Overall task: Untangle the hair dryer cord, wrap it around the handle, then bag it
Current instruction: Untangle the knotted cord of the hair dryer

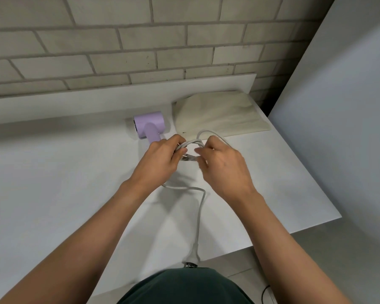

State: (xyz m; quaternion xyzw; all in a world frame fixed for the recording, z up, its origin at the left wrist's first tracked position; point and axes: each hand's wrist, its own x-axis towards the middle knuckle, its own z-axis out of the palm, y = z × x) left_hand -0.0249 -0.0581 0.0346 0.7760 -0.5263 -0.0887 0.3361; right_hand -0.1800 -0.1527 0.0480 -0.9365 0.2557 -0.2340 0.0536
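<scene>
Cord (190,143) bundled between left hand (158,163) and right hand (224,167), both gripping it

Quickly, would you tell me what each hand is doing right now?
Left hand: grips the coiled cord.
Right hand: pinches the same cord.

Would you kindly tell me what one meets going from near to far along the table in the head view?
plug → cord → left hand and right hand, level with each other, both gripping the cord's tangle → hair dryer → brick wall
</scene>
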